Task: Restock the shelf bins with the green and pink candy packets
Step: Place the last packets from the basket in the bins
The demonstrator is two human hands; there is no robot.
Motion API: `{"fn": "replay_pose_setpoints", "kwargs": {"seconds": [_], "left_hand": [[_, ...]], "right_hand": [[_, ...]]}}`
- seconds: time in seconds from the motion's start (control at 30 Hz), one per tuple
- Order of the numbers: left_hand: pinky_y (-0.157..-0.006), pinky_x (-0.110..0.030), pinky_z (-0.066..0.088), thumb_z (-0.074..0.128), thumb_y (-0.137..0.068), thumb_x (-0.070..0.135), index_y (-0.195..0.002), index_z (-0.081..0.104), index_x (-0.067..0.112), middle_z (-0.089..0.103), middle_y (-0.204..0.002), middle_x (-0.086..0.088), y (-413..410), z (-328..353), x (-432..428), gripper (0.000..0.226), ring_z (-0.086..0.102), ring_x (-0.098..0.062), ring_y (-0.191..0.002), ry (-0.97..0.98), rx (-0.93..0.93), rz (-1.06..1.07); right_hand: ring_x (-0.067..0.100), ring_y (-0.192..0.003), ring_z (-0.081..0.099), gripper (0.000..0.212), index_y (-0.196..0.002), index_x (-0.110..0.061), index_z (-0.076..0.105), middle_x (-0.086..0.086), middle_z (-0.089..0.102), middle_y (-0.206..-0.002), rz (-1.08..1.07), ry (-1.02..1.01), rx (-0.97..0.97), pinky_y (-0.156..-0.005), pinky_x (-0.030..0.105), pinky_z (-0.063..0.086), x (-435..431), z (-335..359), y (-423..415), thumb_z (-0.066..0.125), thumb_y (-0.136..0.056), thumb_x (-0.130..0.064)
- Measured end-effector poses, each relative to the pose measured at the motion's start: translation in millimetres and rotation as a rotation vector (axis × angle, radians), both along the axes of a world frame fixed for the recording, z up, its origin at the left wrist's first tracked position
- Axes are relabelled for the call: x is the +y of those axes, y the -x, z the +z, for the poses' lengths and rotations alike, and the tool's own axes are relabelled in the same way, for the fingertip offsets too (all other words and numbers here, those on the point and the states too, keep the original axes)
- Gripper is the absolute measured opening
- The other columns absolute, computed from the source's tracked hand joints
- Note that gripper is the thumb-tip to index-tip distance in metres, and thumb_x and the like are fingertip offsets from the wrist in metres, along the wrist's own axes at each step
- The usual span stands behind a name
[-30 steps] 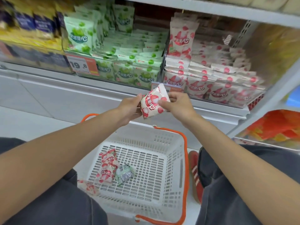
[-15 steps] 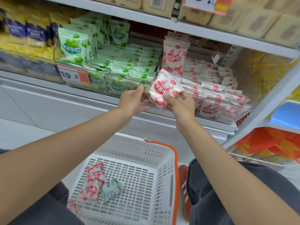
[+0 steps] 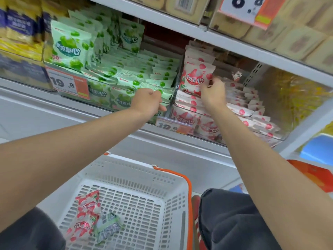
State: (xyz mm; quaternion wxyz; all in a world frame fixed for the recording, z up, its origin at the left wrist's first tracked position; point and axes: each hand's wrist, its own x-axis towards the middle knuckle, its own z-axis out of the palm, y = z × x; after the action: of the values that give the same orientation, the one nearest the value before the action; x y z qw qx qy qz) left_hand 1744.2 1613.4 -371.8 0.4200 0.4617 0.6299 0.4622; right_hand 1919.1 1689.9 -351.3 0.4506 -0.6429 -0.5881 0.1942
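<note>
item: pink packet, one unit.
place: upright at the left front of the pink bin, 1 o'clock in the view, just right of the divider.
change: a moment ago both hands carried it in front of the bins; now it stands inside the pink bin and the left hand has let go. judged as good as placed, with only the release left.
right hand: fingers pinch the packet's right edge.
left hand: centre of view, fingers loosely curled, holding nothing, before the green bin beside the divider.
remaining stock: basket at 6 o'clock, holding two pink basket packets and one green basket packet toward its 8 o'clock corner.
edges and room: upper shelf lip sits close above the upright row. flat packets toward 3 o'clock lie low, leaving open room above. the green bin is piled high at 10 o'clock. the way back toward 6 o'clock looks open.
</note>
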Motion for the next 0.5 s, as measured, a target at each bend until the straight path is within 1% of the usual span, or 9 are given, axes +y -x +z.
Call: {"fn": "replay_pose_setpoints", "kwargs": {"seconds": [0.1,0.13,0.2,0.27,0.33,0.4,0.43,0.47,0.5], "left_hand": [[-0.046,-0.022,0.034,0.041,-0.096,0.013,-0.074,0.052,0.012,0.069,-0.068,-0.005,1.9,-1.7,-0.9,0.025,0.046,-0.007,-0.044,0.0,-0.016,-0.02],[-0.046,-0.021,0.034,0.041,-0.096,0.013,-0.074,0.052,0.013,0.069,-0.067,-0.004,2.5,-2.2,-0.8,0.025,0.046,-0.008,-0.044,-0.007,-0.02,-0.025],[-0.048,-0.022,0.036,0.042,-0.094,0.011,-0.072,0.052,0.013,0.068,-0.065,-0.004,3.2,-3.2,-2.1,0.024,0.047,-0.01,-0.048,-0.024,-0.017,-0.033],[-0.049,-0.023,0.037,0.042,-0.094,0.01,-0.071,0.052,0.012,0.066,-0.063,-0.003,2.5,-5.4,-3.1,0.025,0.047,-0.013,-0.051,-0.043,-0.01,-0.039],[-0.054,-0.026,0.04,0.043,-0.094,0.01,-0.07,0.053,0.012,0.064,-0.057,0.0,1.3,-8.7,-3.9,0.027,0.047,-0.018,-0.056,-0.08,-0.015,-0.026],[-0.06,-0.031,0.041,0.045,-0.093,0.01,-0.068,0.056,0.011,0.061,-0.051,0.003,-0.9,-12.5,-7.2,0.027,0.048,-0.02,-0.059,-0.126,-0.004,-0.009],[-0.06,-0.031,0.041,0.046,-0.092,0.009,-0.067,0.057,0.01,0.06,-0.051,0.003,-2.8,-15.2,-10.8,0.027,0.048,-0.019,-0.058,-0.146,0.015,-0.012],[-0.06,-0.03,0.042,0.047,-0.092,0.009,-0.067,0.057,0.01,0.06,-0.053,0.003,-4.7,-20.5,-14.3,0.027,0.047,-0.019,-0.056,-0.154,0.035,-0.024],[-0.06,-0.03,0.042,0.047,-0.092,0.009,-0.067,0.057,0.01,0.06,-0.055,0.002,-6.9,-25.7,-19.7,0.027,0.047,-0.019,-0.056,-0.143,0.055,-0.039]], "right_hand": [[0.013,-0.088,0.057,0.026,-0.123,-0.012,0.057,-0.003,0.061,-0.103,-0.024,-0.035,-0.087,-0.073,0.024,0.043,3.8,0.7,-0.4,0.051,-0.098,-0.017],[0.015,-0.088,0.057,0.025,-0.121,-0.011,0.058,-0.002,0.061,-0.103,-0.008,-0.027,-0.115,-0.074,0.025,0.044,3.7,2.4,-0.5,0.053,-0.097,-0.014],[0.019,-0.089,0.061,0.026,-0.121,-0.01,0.058,-0.001,0.062,-0.103,0.012,0.019,-0.092,-0.076,0.03,0.051,3.4,4.8,-1.6,0.055,-0.095,-0.011],[0.017,-0.083,0.062,0.031,-0.126,-0.009,0.055,-0.001,0.063,-0.1,-0.002,0.067,-0.03,-0.077,0.035,0.057,2.8,5.9,-3.7,0.057,-0.095,-0.014],[0.017,-0.077,0.062,0.043,-0.132,-0.007,0.051,0.003,0.066,-0.096,-0.04,0.085,-0.006,-0.078,0.041,0.058,0.8,6.5,-5.9,0.061,-0.094,-0.023],[0.019,-0.085,0.063,0.049,-0.133,-0.008,0.05,0.007,0.065,-0.107,-0.07,0.05,-0.056,-0.083,0.043,0.056,-5.5,6.3,-8.8,0.063,-0.091,-0.029],[0.019,-0.092,0.062,0.046,-0.132,-0.009,0.052,0.008,0.061,-0.115,-0.078,0.009,-0.107,-0.087,0.041,0.055,-11.9,5.0,-10.1,0.063,-0.091,-0.028],[0.017,-0.096,0.059,0.039,-0.128,-0.011,0.055,0.007,0.059,-0.118,-0.074,-0.044,-0.159,-0.091,0.037,0.052,-22.4,3.2,-10.4,0.063,-0.091,-0.023],[0.014,-0.096,0.057,0.03,-0.12,-0.012,0.06,0.006,0.059,-0.117,-0.049,-0.098,-0.201,-0.091,0.034,0.05,-34.1,-0.2,-10.0,0.061,-0.09,-0.015]]}}
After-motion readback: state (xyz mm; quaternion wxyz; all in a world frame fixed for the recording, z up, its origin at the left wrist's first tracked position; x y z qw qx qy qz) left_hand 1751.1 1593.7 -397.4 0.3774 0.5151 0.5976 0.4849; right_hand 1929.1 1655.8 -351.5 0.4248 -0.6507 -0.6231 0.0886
